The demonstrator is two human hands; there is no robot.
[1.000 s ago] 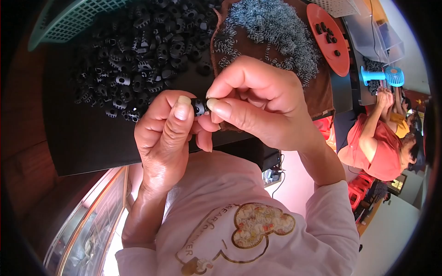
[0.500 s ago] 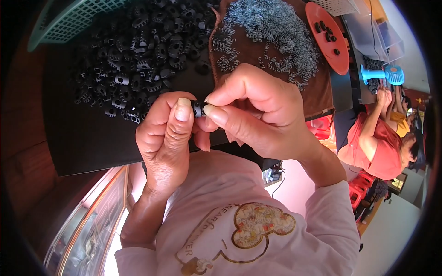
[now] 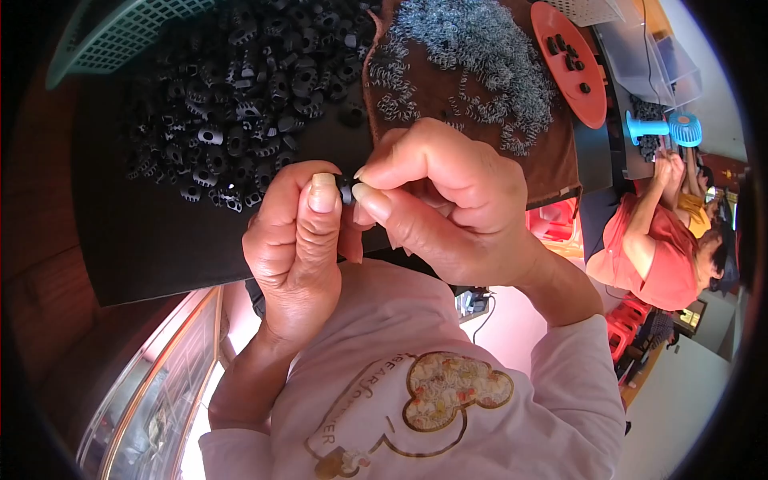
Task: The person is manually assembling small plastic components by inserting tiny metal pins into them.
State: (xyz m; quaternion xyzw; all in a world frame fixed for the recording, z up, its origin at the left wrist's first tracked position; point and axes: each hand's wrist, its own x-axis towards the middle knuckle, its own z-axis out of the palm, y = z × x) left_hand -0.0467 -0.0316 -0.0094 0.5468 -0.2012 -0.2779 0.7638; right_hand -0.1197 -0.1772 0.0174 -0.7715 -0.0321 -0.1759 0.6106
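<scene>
A: What do the hands hold?
B: The left hand (image 3: 296, 240) and right hand (image 3: 444, 200) meet at centre, fingertips closed on a small black part (image 3: 346, 190), mostly hidden.
A: And the surface?
B: A dark table (image 3: 160, 248). Far left, a heap of black parts (image 3: 240, 88); far right, wire springs (image 3: 472, 56) on brown cloth (image 3: 552, 160), beside an orange tray (image 3: 576, 80).
A: The room?
B: Another person (image 3: 656, 248) sits at right, near a blue fan (image 3: 668, 128).

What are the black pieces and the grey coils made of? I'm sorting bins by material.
Black pieces: probably moulded plastic, matte with faint sheen, identical shapes. Grey coils: apparently thin metal wire springs, glinting silver. The piece pinched between both hands looks the same black plastic.
</scene>
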